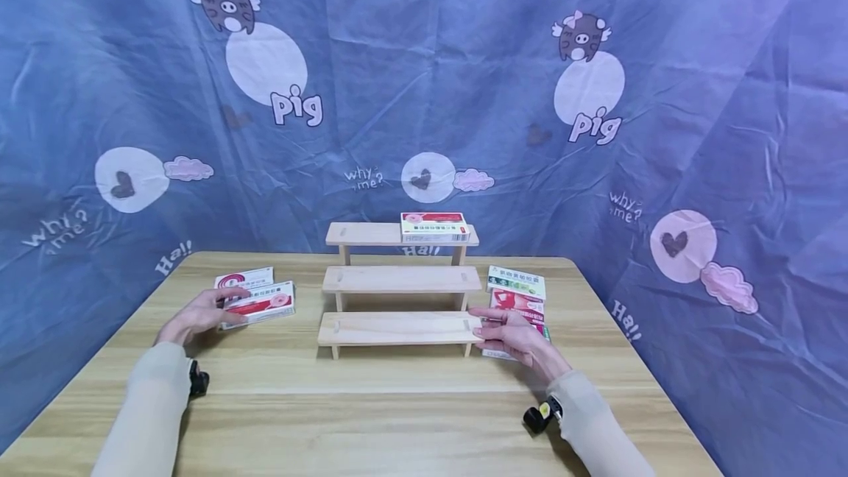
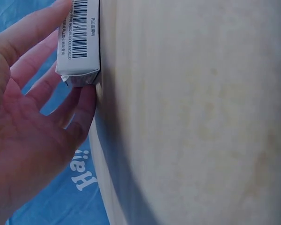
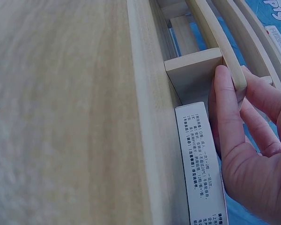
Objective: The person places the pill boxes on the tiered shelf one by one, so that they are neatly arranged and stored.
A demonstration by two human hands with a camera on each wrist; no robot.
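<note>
My left hand (image 1: 199, 313) grips the end of a white and red medicine box (image 1: 268, 304) at the left of the table, thumb along its near side and fingers beyond. In the left wrist view the barcode end of that box sits between thumb and fingers. A second medicine box (image 1: 245, 278) lies just behind it. With thumb and fingers, my right hand (image 1: 520, 337) pinches the right end of the lowest step on a three-tier wooden display stand (image 1: 397, 327). Under that hand, a white box (image 3: 199, 159) shows its printed side in the right wrist view.
On the stand's top step, toward the right, lies a red and white medicine box (image 1: 433, 227). Right of the stand is a row of boxes, among them a green and white box (image 1: 517, 282) and a red box (image 1: 518, 304). A blue printed curtain (image 1: 424, 94) hangs behind the wooden table (image 1: 331, 418).
</note>
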